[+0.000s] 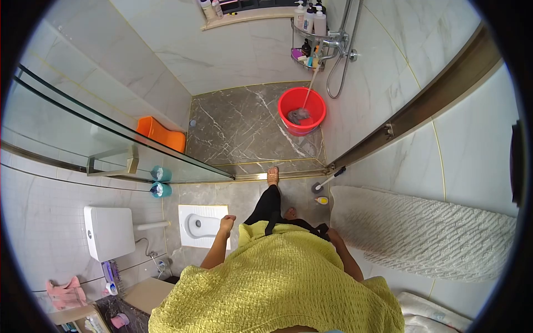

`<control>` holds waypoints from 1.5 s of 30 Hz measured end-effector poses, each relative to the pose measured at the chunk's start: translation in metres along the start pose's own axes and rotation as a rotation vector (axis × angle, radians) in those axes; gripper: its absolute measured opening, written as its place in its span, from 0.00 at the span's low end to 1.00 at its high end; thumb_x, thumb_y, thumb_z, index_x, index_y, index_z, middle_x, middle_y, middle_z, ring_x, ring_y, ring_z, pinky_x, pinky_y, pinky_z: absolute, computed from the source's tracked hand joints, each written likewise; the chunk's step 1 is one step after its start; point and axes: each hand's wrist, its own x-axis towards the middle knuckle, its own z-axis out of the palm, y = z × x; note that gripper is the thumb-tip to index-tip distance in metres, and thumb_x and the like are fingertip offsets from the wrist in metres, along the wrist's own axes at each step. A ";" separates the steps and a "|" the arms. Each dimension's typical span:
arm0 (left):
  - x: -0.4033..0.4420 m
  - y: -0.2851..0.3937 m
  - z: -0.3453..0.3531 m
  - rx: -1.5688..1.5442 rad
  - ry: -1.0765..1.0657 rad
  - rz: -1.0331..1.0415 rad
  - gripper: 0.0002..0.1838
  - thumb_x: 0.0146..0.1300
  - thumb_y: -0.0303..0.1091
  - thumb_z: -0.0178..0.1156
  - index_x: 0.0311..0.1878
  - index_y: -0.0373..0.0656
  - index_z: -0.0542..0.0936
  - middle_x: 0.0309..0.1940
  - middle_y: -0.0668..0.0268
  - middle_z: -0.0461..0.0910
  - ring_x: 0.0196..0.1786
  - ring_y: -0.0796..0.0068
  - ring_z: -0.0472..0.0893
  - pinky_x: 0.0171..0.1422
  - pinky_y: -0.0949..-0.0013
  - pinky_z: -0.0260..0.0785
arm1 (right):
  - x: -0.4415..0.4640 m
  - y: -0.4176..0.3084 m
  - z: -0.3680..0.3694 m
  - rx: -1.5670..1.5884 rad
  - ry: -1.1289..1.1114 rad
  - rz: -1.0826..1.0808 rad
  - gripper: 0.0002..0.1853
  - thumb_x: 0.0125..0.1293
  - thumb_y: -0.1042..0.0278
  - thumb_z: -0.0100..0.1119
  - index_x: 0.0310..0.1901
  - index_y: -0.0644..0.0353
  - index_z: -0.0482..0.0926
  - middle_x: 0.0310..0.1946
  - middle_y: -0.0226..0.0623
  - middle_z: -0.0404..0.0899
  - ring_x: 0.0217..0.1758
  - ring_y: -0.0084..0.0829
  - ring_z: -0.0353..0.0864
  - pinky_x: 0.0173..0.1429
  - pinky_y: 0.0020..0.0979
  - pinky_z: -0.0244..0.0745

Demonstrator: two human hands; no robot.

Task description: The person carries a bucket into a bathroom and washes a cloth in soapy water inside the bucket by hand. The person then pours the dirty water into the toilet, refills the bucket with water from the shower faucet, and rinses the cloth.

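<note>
My left hand (227, 224) is out to my left above the squat toilet, its fingers curled into a fist with nothing visible in it. My right hand (333, 236) hangs low at my right side beside a dark bit of fabric (322, 228), its fingers mostly hidden. In the shower area ahead stands a red bucket (283, 111). Water runs into it from the chrome faucet (333, 44), and a greyish cloth (297, 115) lies in the water. One of my feet (272, 176) is at the shower threshold.
A glass shower panel (122, 130) is on the left, with an orange stool (161, 136) behind it. The squat toilet (189, 236) is set in the floor at left. A brush (327, 180) lies at right, near a textured mat (411, 222). Bottles (308, 21) fill a corner rack.
</note>
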 end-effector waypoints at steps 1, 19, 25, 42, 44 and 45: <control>-0.001 -0.007 -0.002 0.014 0.003 -0.020 0.10 0.52 0.32 0.59 0.37 0.38 0.79 0.33 0.64 0.79 0.41 0.73 0.74 0.48 0.69 0.65 | 0.007 0.014 -0.001 0.029 -0.004 0.028 0.12 0.56 0.61 0.52 0.37 0.60 0.77 0.25 0.31 0.76 0.26 0.25 0.75 0.28 0.28 0.70; 0.010 -0.074 -0.021 0.551 -0.249 0.145 0.19 0.53 0.43 0.54 0.45 0.44 0.75 0.44 0.57 0.76 0.44 0.57 0.76 0.46 0.61 0.69 | -0.014 -0.010 0.017 -0.270 0.046 -0.040 0.14 0.58 0.60 0.51 0.38 0.62 0.78 0.31 0.34 0.80 0.27 0.27 0.80 0.26 0.26 0.71; 0.005 -0.043 -0.005 0.084 -0.176 -0.091 0.20 0.54 0.44 0.53 0.47 0.43 0.75 0.46 0.55 0.76 0.47 0.55 0.75 0.48 0.62 0.68 | -0.020 -0.022 0.018 -0.304 0.103 -0.033 0.15 0.58 0.58 0.52 0.38 0.62 0.79 0.31 0.35 0.80 0.28 0.28 0.81 0.32 0.28 0.72; 0.065 -0.137 -0.016 0.024 -0.118 -0.097 0.20 0.54 0.40 0.58 0.45 0.35 0.76 0.29 0.61 0.79 0.25 0.69 0.76 0.24 0.66 0.65 | -0.022 0.012 0.019 -0.297 0.154 -0.086 0.16 0.57 0.58 0.47 0.28 0.64 0.77 0.24 0.39 0.78 0.26 0.31 0.82 0.31 0.31 0.72; 0.040 -0.110 -0.017 0.058 -0.116 -0.134 0.20 0.54 0.41 0.58 0.45 0.37 0.76 0.28 0.62 0.78 0.24 0.70 0.75 0.22 0.67 0.63 | -0.014 0.022 0.017 -0.271 0.149 -0.063 0.15 0.57 0.58 0.49 0.31 0.63 0.78 0.25 0.37 0.78 0.26 0.29 0.80 0.30 0.30 0.72; 0.031 -0.102 -0.017 0.079 -0.122 -0.120 0.19 0.54 0.41 0.58 0.45 0.37 0.76 0.28 0.63 0.78 0.24 0.71 0.75 0.23 0.67 0.63 | -0.012 0.025 0.016 -0.245 0.146 -0.036 0.14 0.57 0.58 0.51 0.33 0.61 0.78 0.26 0.35 0.78 0.26 0.27 0.78 0.30 0.29 0.72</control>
